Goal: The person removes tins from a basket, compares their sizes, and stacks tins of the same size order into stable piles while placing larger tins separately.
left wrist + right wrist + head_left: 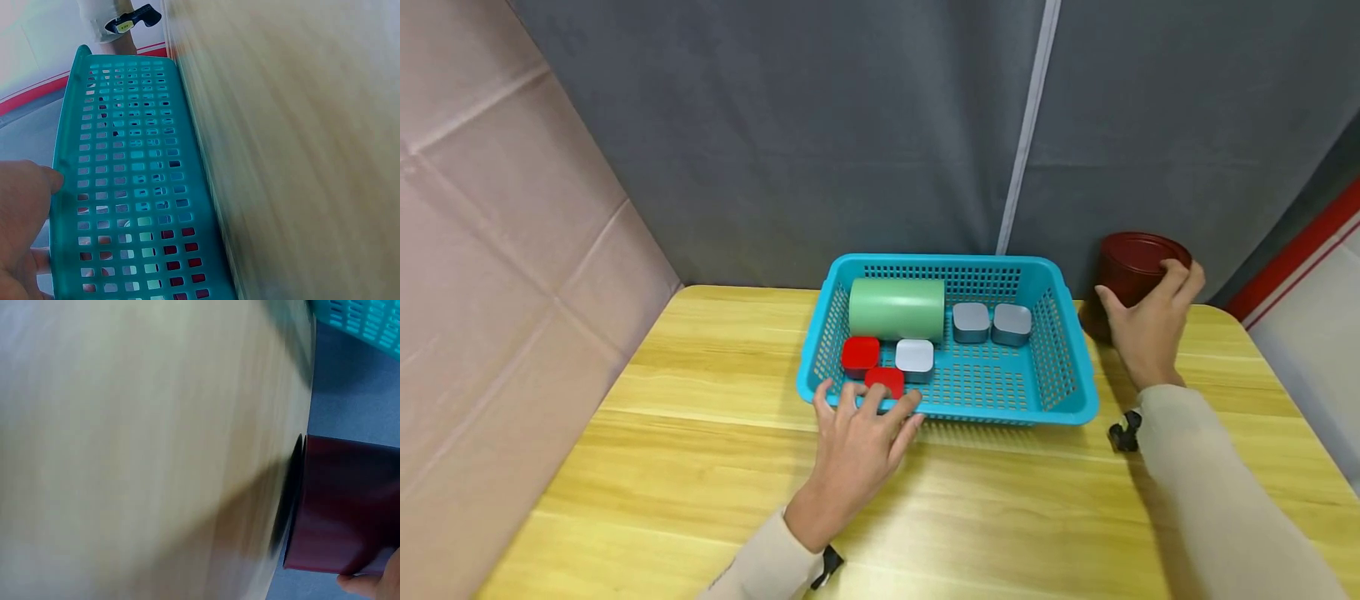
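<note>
My right hand (pixel 1150 333) grips a dark red cylindrical canister (pixel 1123 279) at the table's back right, thumb on its left side and fingers over the top rim. In the right wrist view the base of the canister (pixel 344 506) is close to the tabletop. My left hand (pixel 857 450) is over the front rim of a blue plastic basket (pixel 1067 412), fingers spread and bent. Its fingertips are close to a small red-topped box (pixel 885 382). Seen from the left wrist, the thumb (pixel 53 180) is right at the basket's rim.
Inside the basket lie a green cylinder (pixel 897 308) on its side, another red-topped box (pixel 861 354), a white-topped box (pixel 914 357) and two grey-topped boxes, left (pixel 971 320) and right (pixel 1011 322). A grey curtain (pixel 820 142) hangs behind the wooden table (pixel 700 400).
</note>
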The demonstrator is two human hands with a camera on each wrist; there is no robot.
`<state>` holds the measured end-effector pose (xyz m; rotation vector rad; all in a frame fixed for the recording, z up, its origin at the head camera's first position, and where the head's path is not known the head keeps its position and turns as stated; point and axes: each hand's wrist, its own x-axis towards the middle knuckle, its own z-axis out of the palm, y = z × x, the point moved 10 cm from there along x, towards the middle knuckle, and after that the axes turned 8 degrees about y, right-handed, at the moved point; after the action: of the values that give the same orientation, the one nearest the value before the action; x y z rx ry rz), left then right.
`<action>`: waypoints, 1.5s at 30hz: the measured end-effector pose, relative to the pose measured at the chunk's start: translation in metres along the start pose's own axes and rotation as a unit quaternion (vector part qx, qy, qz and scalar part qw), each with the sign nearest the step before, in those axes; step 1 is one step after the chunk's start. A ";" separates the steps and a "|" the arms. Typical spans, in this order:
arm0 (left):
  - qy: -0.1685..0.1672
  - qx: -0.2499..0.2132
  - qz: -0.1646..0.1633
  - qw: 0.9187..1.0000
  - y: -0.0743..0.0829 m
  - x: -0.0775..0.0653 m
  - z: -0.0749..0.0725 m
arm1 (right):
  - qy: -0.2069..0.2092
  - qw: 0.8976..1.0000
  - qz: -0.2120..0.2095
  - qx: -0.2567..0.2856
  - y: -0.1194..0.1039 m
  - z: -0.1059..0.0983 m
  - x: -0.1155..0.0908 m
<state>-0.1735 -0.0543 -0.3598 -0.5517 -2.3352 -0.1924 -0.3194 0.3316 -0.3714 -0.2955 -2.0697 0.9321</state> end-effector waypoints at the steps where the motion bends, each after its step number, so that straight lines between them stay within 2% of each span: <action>1: 0.001 0.001 0.000 1.000 0.000 0.000 0.000 | 0.001 1.000 0.001 -0.001 0.001 -0.001 0.000; 24: 0.002 0.002 0.004 1.000 0.001 0.001 0.001 | -0.007 1.000 0.024 -0.013 0.013 -0.003 0.002; 36: -0.006 0.007 0.001 1.000 0.000 0.000 0.002 | -0.006 0.999 0.025 -0.021 0.009 -0.008 -0.001; 45: 0.002 0.003 0.002 1.000 0.000 0.001 0.000 | -0.008 0.999 0.031 -0.028 0.008 -0.011 -0.001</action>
<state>-0.1737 -0.0539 -0.3594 -0.5528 -2.3295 -0.1829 -0.3117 0.3425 -0.3735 -0.3856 -2.1144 0.9159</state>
